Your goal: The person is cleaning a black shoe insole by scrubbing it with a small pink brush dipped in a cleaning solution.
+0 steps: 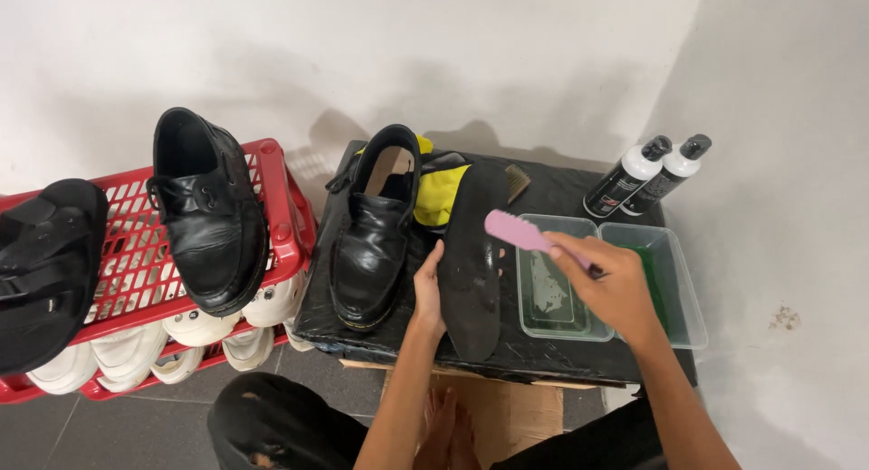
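Black insole (471, 271), lying lengthwise on the black-wrapped table (543, 357), its heel end overhanging the front edge. The left hand (428, 294) is open, fingers pressed flat on the insole's left edge to steady it. The right hand (615, 284) is clenched round the handle of a pink brush (514, 230), whose head hovers just above the insole's upper half. The step in hand appears to be scrubbing the insole; the next stroke calls for firm bracing so the overhanging end does not slide off. Just left of the insole stands a black shoe (371, 244), with a yellow cloth (444, 194) behind it. At right are two clear trays (606, 284), apparently holding liquid, and two bottles (647, 176). A red crate (281, 212) carrying another black shoe (208, 212) stands to the left, against a white wall and on a grey tiled floor.
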